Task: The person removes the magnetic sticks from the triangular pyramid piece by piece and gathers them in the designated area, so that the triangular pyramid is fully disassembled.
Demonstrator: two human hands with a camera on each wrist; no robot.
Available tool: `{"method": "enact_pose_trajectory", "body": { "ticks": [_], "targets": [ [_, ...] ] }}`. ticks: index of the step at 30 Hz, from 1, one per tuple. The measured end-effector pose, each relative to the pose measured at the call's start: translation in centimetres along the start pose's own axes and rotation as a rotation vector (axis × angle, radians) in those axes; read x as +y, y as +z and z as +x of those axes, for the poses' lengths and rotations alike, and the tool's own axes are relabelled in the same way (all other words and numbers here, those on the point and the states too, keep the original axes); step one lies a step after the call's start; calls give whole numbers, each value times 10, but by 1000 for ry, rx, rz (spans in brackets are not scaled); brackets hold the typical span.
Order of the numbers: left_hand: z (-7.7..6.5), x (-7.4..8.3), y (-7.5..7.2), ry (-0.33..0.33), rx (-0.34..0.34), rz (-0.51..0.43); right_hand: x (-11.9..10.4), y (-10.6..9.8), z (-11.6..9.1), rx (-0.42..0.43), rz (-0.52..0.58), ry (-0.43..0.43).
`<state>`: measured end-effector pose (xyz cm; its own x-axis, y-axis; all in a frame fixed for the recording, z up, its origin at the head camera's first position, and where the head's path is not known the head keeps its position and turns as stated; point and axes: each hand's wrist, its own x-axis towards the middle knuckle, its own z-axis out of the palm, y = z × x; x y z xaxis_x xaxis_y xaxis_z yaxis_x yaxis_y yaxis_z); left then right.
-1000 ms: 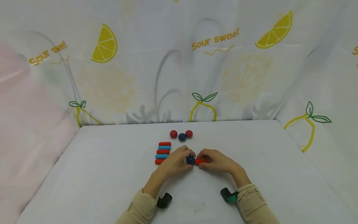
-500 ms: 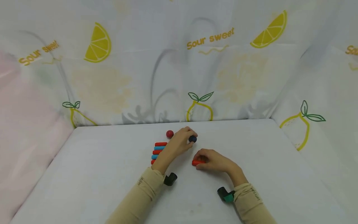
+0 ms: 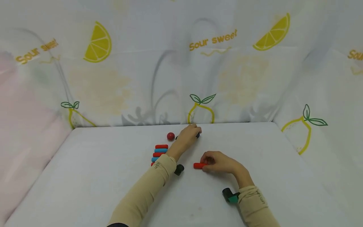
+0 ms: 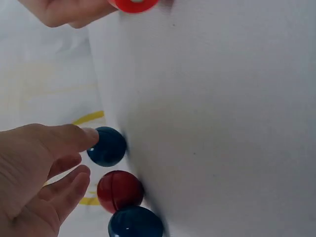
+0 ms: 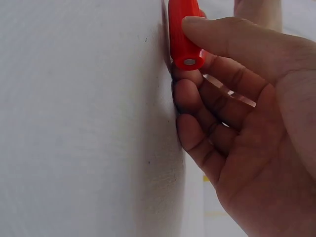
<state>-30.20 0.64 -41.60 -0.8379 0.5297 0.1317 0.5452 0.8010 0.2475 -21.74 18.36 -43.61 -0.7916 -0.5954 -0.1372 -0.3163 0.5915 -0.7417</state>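
My left hand (image 3: pixel 185 137) is at the back of the table, over the glossy balls. In the left wrist view its thumb rests against a dark blue ball (image 4: pixel 107 147), while the fingers in sight stand clear of that ball. Beside this ball sit a red ball (image 4: pixel 120 191) and another blue ball (image 4: pixel 136 224). My right hand (image 3: pixel 219 164) pinches a red magnetic rod (image 3: pixel 199 165) between thumb and fingers, low at the tabletop. A silvery disc shows at the rod's end (image 5: pixel 189 62). The left hand covers most of the balls in the head view.
One more red ball (image 3: pixel 170 136) stands left of my left hand. Red and light blue rods (image 3: pixel 161 146) lie in a stacked row nearer me, partly behind my left forearm. A white cloth (image 3: pixel 136 78) with lemon prints hangs behind the table (image 3: pixel 113 170).
My left hand has carried a blue ball from beside the red rod to the back balls, and its fingers have loosened. The right hand stays almost in place with the rod.
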Motion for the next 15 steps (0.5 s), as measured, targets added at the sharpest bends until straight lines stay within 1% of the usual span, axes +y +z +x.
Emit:
{"method": "enact_pose_trajectory", "body": {
  "ticks": [2, 4, 5, 7, 9, 10, 12, 14, 15],
  "targets": [
    [-2, 0, 0, 11, 30, -20, 1, 0, 0, 8, -4, -6],
    [-12, 2, -2, 19, 58, -80, 3, -1, 0, 15, -6, -15],
    [-19, 3, -3, 24, 68, -128, 3, -2, 0, 20, -10, -20],
    [-40, 7, -3, 50, 69, -234, 4, -2, -1, 33, -20, -31],
    [-65, 11, -2, 68, 55, -343, 3, -4, -1, 53, -29, -59],
    [-77, 11, 1, 93, 53, -383, 1, -4, -1, 56, -27, -74],
    [-97, 11, 4, 141, 67, -426, -5, -5, 0, 57, -22, -106],
    [-109, 11, 4, 177, 92, -438, -11, -5, 2, 46, -8, -141],
    [-113, 9, 3, 197, 92, -432, -14, -4, 3, 28, 1, -150]
  ]
}}
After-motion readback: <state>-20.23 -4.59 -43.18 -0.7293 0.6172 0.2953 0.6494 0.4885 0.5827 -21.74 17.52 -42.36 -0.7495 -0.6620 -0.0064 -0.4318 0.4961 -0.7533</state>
